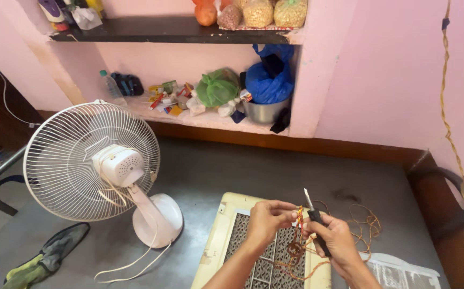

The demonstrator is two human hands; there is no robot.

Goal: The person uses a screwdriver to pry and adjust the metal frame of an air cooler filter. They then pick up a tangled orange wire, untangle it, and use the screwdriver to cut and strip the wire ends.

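One grey floor [275, 171] spreads under everything, with a white table fan [93, 160] standing at nine o'clock from the hands. Beneath the hands lies a cream grille panel [226, 230]. At three o'clock of it, tangled orange wire [368, 222] loops over the floor. Left hand [267, 217] pinches a strand of that wire between closed fingertips. Right hand [336, 238] is wrapped tight round a black-handled blade [313, 211], its tip pointing to twelve o'clock

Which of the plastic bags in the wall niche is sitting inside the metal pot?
The blue bag, at the niche's right end, bulges out of the steel pot. The green bag lies to its left, directly on the shelf.
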